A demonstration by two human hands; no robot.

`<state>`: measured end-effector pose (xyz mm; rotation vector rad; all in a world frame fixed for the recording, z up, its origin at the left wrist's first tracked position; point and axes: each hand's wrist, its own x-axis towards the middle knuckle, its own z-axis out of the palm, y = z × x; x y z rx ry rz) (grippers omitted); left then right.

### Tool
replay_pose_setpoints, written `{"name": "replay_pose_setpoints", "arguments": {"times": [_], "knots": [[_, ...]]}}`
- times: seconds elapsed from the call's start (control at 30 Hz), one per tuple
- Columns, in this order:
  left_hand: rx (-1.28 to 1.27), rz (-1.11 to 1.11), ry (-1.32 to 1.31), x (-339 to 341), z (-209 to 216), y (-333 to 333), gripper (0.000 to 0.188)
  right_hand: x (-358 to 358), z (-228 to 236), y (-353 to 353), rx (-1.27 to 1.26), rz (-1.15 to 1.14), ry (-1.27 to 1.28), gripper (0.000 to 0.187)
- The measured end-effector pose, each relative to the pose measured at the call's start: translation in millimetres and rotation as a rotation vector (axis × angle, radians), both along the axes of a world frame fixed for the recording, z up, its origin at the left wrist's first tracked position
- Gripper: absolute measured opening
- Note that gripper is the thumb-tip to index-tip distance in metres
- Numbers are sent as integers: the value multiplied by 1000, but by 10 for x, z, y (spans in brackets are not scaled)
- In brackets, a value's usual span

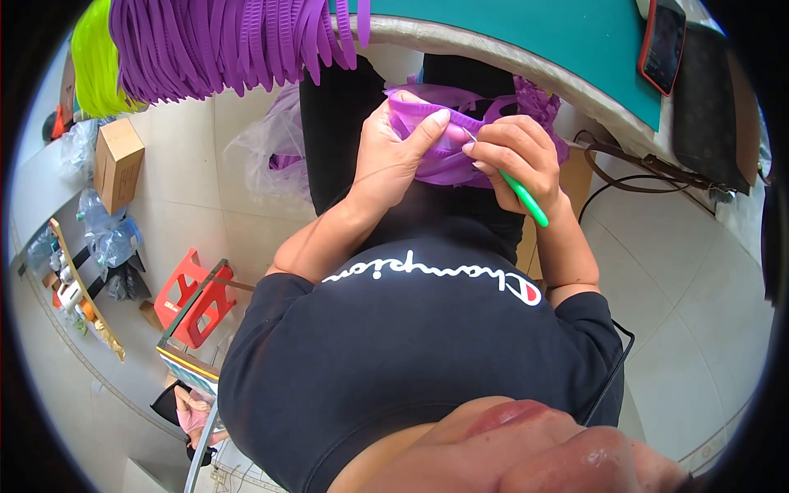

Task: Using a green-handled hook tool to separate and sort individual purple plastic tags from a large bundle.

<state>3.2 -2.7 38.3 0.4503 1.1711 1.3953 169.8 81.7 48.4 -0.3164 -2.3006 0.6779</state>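
Observation:
Over my lap, my left hand (389, 158) pinches a purple ribbed strap (419, 108) between thumb and fingers, and the strap runs across toward the other hand. My right hand (523, 154) grips a slim tool with a green handle (524, 200). Its thin metal tip meets the strap between the two hands; the exact kind of tip is too small to make out. Beneath both hands, more purple flexible pieces (444, 171) lie heaped on my lap, partly covered by my fingers.
Many purple straps (222, 45) and yellow-green straps (99, 62) hang over the teal table's (526, 33) edge. A red-cased phone (662, 45) lies at its right. On the floor are a clear plastic bag (267, 152), a cardboard box (117, 164) and a red stool (193, 300). Another person (196, 411) sits far left.

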Motion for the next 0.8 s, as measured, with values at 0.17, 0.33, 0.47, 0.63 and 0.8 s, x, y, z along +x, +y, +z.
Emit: {"name": "replay_pose_setpoints", "arguments": {"times": [0.17, 0.33, 0.47, 0.63, 0.8], "knots": [[46, 10, 202, -7, -108, -19, 17, -48, 112, -41, 39, -137, -173, 10], [51, -7, 264, -4, -122, -34, 15, 58, 26, 68, -346, -117, -250, 7], [7, -36, 61, -30, 10, 27, 13, 65, 91, 69, -770, -106, 119, 9], [-2, -16, 70, -11, -83, -8, 15, -66, 55, 48, -798, -201, -90, 17], [96, -143, 212, 35, -47, -22, 18, 7, 3, 37, -1019, -114, 12, 20]]}}
